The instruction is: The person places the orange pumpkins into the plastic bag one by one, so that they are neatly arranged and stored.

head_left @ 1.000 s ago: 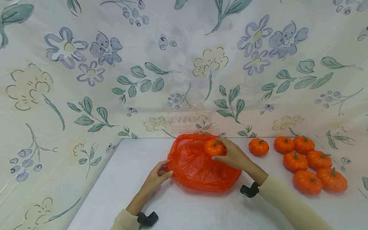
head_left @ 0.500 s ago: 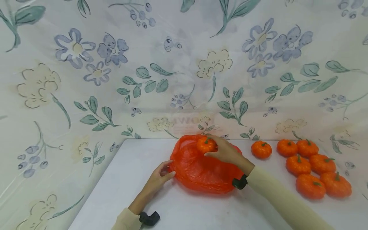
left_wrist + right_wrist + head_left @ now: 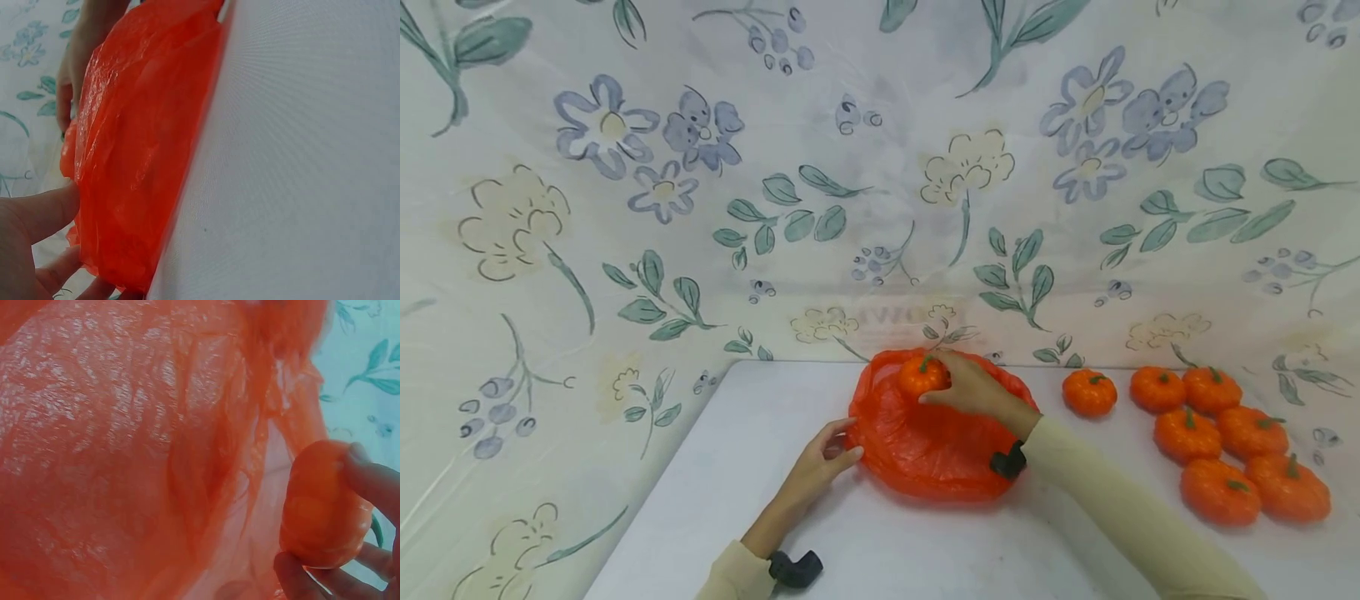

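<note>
A thin red-orange plastic bag (image 3: pixel 940 454) lies spread with its mouth facing up at the middle of the table. My left hand (image 3: pixel 814 462) holds its left rim, thumb and fingers on either side of the plastic in the left wrist view. Over the bag's mouth, my right hand (image 3: pixel 977 390) grips a small orange toy pumpkin (image 3: pixel 920 379) with a green stem. Thumb and fingers clasp opposite sides of that pumpkin in the right wrist view, where the crinkled bag wall (image 3: pixel 125 425) fills the left. The bag's far inside is partly hidden by the right hand.
One pumpkin (image 3: pixel 1089 393) sits right of the bag near the table's back edge. Several more pumpkins (image 3: pixel 1187 435) are clustered further right on the white table (image 3: pixel 910 550). A flowered sheet (image 3: pixel 880 208) rises behind the table.
My right hand has carried the pumpkin leftward over the bag's mouth. The left hand stays at the bag's left rim. The whole head view has shifted slightly.
</note>
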Action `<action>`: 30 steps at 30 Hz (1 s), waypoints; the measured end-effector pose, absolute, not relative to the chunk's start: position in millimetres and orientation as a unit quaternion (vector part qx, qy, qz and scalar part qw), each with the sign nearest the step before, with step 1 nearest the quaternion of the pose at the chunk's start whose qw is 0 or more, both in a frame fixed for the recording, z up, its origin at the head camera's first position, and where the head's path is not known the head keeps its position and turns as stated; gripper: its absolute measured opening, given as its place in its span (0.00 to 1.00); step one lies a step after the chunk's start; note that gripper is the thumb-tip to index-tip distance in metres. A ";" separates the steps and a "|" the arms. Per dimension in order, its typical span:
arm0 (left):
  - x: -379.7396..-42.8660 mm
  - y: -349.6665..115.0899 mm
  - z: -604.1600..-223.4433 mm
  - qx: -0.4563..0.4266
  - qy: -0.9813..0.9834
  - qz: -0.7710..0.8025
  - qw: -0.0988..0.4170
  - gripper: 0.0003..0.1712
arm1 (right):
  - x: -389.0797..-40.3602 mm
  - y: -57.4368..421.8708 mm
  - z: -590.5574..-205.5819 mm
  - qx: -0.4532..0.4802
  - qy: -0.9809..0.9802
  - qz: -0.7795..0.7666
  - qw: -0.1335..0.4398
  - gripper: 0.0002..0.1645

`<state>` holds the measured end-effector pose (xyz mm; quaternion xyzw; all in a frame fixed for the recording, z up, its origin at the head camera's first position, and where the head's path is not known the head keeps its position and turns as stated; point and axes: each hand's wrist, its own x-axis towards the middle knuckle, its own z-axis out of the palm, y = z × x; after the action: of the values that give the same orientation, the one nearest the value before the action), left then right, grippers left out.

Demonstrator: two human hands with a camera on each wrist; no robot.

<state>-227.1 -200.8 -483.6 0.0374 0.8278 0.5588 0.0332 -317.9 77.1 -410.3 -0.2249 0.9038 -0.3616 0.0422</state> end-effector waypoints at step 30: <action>-227.0 -200.0 -485.2 0.039 0.830 0.556 0.031 0.33 | -327.3 62.5 -434.5 -0.248 0.909 -0.324 0.084 0.44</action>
<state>-227.0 -200.0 -485.2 0.0387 0.8297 0.5560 0.0313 -327.3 62.5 -434.5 -0.2476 0.9092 -0.3239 0.0843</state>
